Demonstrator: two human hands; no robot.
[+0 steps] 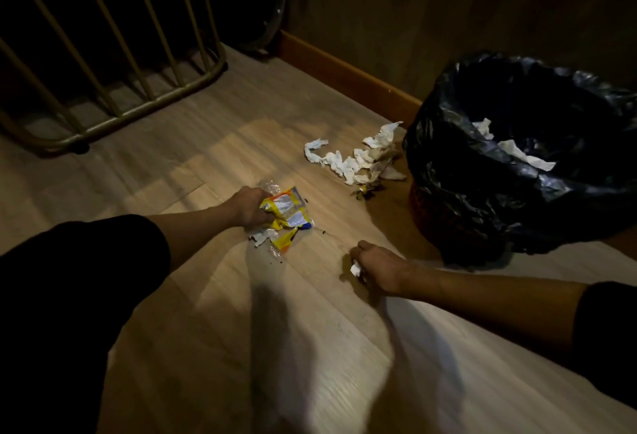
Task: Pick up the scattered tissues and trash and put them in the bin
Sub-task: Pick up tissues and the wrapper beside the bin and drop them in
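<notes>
My left hand [249, 209] is closed on a crumpled yellow and white wrapper [287, 215] low over the wooden floor, with clear plastic and white scraps bunched beneath it. To the right, my right hand [374, 266] is closed on a small white tissue scrap [355, 269] at floor level. A string of crumpled white tissues [348, 158] and some brownish bits lie on the floor beside the bin. The bin [482, 213] stands at the right, lined with a black bag, with white tissues [524, 156] inside.
A metal railing with slanted bars [113, 89] stands at the upper left. A wooden skirting board [344, 70] runs along the wall behind the bin. Shadows of my arms fall across the floor in front of me.
</notes>
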